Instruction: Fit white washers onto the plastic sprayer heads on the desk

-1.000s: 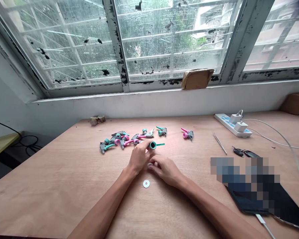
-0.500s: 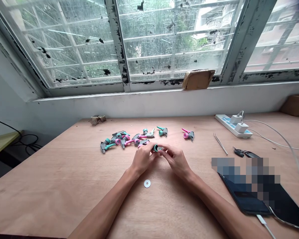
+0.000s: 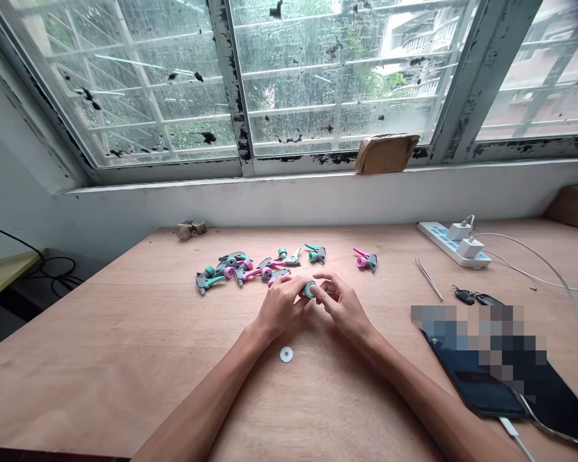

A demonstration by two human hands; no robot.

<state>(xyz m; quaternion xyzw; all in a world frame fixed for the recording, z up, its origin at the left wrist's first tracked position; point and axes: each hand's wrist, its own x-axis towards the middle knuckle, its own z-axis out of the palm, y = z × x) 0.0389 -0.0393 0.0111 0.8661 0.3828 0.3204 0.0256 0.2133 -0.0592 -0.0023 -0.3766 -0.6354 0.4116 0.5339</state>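
Both my hands meet over the middle of the wooden table (image 3: 125, 359). My left hand (image 3: 280, 307) is closed on a small teal and grey plastic part (image 3: 309, 290), holding it by its body. My right hand (image 3: 340, 303) pinches at the teal round end of the same part; a white ring seems to sit on that end. A white washer (image 3: 286, 353) lies on the table just below my hands. Behind them is a pile of several similar teal, pink and grey parts (image 3: 236, 268), and one pink part (image 3: 366, 260) lies apart to the right.
Tweezers (image 3: 428, 278) and keys (image 3: 472, 298) lie to the right, with a phone (image 3: 476, 388) on a cable near the front right. A white power strip (image 3: 455, 246) with chargers sits at the back right. A brown package (image 3: 385, 153) rests on the window sill.
My right hand lifted from the table, where it touched a white ring, and came up to the teal part held in my left hand. Both hands now close on that part.
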